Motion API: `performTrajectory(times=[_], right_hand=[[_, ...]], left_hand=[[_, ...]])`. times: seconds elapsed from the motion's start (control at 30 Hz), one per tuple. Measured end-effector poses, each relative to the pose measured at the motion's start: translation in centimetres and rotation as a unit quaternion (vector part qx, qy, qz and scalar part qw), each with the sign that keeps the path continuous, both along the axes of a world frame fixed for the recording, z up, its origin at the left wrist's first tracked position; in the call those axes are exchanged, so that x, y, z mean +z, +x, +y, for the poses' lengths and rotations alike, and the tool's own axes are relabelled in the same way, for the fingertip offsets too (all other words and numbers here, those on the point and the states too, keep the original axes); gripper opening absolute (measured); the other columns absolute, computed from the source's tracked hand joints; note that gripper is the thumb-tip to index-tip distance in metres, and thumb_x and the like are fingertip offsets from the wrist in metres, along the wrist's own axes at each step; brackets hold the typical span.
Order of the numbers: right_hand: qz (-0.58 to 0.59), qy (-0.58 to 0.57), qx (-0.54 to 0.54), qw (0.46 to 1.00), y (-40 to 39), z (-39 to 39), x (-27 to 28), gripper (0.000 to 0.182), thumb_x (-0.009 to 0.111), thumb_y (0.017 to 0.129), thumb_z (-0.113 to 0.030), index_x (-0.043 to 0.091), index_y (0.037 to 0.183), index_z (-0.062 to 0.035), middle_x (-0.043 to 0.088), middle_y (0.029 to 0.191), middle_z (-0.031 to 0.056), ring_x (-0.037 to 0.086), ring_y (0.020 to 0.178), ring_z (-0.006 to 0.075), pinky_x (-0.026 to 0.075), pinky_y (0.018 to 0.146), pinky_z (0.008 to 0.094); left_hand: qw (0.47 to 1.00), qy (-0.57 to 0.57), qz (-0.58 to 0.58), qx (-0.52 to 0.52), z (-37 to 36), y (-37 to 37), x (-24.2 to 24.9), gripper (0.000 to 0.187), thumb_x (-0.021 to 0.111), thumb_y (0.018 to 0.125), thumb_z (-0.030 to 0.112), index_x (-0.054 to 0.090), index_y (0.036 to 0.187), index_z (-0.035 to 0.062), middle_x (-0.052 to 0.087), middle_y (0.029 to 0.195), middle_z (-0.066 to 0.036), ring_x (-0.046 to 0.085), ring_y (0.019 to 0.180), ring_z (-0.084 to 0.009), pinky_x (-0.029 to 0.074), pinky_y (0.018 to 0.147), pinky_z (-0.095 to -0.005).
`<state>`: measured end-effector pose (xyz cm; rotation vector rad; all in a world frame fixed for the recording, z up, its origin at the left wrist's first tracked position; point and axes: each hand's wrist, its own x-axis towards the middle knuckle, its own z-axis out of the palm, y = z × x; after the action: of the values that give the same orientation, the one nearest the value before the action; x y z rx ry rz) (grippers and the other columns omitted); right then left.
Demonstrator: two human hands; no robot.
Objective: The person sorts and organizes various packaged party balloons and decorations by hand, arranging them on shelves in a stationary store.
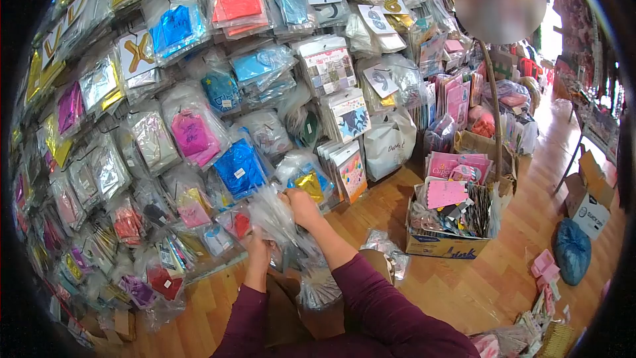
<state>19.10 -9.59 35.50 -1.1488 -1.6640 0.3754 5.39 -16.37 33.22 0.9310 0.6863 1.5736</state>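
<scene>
In front of the wall display, my left hand is closed around the lower left side of a bunch of clear plastic packets. My right hand grips the upper right of the same bunch, its fingers curled in and partly hidden. What the packets contain is too blurred to make out. More silvery clear packets lie at my lap, below both hands. Close behind my hands hang a blue foil packet and a packet with gold foil.
Rows of hanging packets, among them a pink one, cover the wall. A cardboard box full of flat goods stands on the wooden floor to the right. Farther right are a blue bag and an open carton.
</scene>
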Motion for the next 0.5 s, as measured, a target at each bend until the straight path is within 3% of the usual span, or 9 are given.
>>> performTrajectory(times=[0.07,0.1,0.17,0.23,0.27,0.33,0.37,0.43,0.5], right_hand=[[0.040,-0.008,-0.005,0.999,0.1,0.9,-0.5,0.029,0.050,0.078,-0.026,0.055,0.077,0.0031,0.054,0.080,0.0246,0.053,0.073,0.0375,0.041,0.064,0.0401],[0.080,-0.017,-0.010,0.997,0.3,1.7,-1.1,0.028,0.051,0.077,-0.024,0.055,0.078,0.0034,0.054,0.081,0.0251,0.054,0.073,0.0371,0.042,0.064,0.0384],[0.168,0.087,-0.007,0.982,0.8,3.0,-2.1,0.028,0.049,0.079,-0.025,0.057,0.077,0.0016,0.057,0.074,0.0211,0.056,0.069,0.0333,0.042,0.060,0.0389],[0.242,0.025,0.014,0.970,2.3,4.9,-3.3,0.023,0.054,0.073,-0.020,0.058,0.082,0.0012,0.059,0.073,0.0169,0.056,0.067,0.0268,0.042,0.060,0.0352],[0.207,0.117,0.022,0.971,3.4,5.0,-2.9,0.025,0.056,0.071,-0.021,0.058,0.082,0.0007,0.060,0.073,0.0140,0.056,0.068,0.0208,0.043,0.061,0.0337],[0.253,0.061,0.026,0.965,5.2,3.9,-1.3,0.024,0.055,0.069,-0.017,0.058,0.083,0.0033,0.060,0.074,0.0106,0.053,0.071,0.0120,0.043,0.059,0.0313],[0.374,-0.016,0.017,0.927,5.9,6.8,-3.8,0.026,0.055,0.071,-0.016,0.057,0.086,0.0052,0.060,0.076,0.0095,0.052,0.070,0.0122,0.043,0.059,0.0292],[0.488,0.012,0.046,0.871,7.1,4.8,-1.9,0.024,0.053,0.074,-0.014,0.058,0.088,0.0041,0.060,0.077,0.0054,0.052,0.066,0.0125,0.043,0.057,0.0278],[0.486,-0.019,0.028,0.873,7.5,4.0,-2.3,0.024,0.053,0.074,-0.014,0.058,0.088,0.0040,0.060,0.077,0.0050,0.052,0.065,0.0123,0.043,0.057,0.0276]], left_hand=[[0.973,0.128,0.109,0.156,-0.8,1.8,1.9,0.011,0.052,0.080,0.013,0.050,0.076,0.0038,0.050,0.064,-0.002,0.047,0.057,-0.0083,0.039,0.050,-0.0225],[0.973,0.123,0.109,0.160,-0.1,1.4,1.5,0.011,0.052,0.080,0.013,0.050,0.076,0.0038,0.050,0.064,-0.002,0.047,0.057,-0.0083,0.039,0.050,-0.0225],[0.897,0.176,0.334,0.231,0.9,-0.5,-0.5,0.006,0.053,0.078,0.005,0.049,0.073,0.0025,0.048,0.067,0.000,0.045,0.063,-0.0064,0.038,0.058,-0.0209],[0.901,0.180,0.337,0.206,0.8,-0.1,-0.1,0.008,0.053,0.077,0.004,0.046,0.072,0.0029,0.045,0.067,0.001,0.044,0.063,-0.0066,0.038,0.058,-0.0205],[0.893,0.184,0.365,0.190,1.2,-0.4,-0.2,0.010,0.053,0.077,0.004,0.046,0.071,0.0031,0.045,0.066,0.001,0.044,0.062,-0.0065,0.037,0.057,-0.0204],[0.892,0.175,0.377,0.178,2.0,-0.9,-1.4,0.009,0.053,0.078,0.005,0.046,0.071,0.0036,0.044,0.064,0.002,0.042,0.059,-0.0054,0.036,0.053,-0.0208],[0.883,0.163,0.406,0.167,2.1,-1.4,-1.9,0.008,0.053,0.078,0.005,0.047,0.072,0.0037,0.045,0.063,0.002,0.042,0.058,-0.0051,0.035,0.052,-0.0208],[0.914,0.125,0.365,0.127,2.2,-1.8,-2.2,0.007,0.053,0.077,0.005,0.048,0.073,0.0038,0.045,0.062,0.003,0.042,0.056,-0.0044,0.034,0.050,-0.0202],[0.916,0.096,0.353,0.166,2.0,-2.0,-2.2,0.004,0.051,0.079,0.007,0.049,0.078,0.0043,0.048,0.066,0.001,0.044,0.061,-0.0065,0.036,0.056,-0.0204]])
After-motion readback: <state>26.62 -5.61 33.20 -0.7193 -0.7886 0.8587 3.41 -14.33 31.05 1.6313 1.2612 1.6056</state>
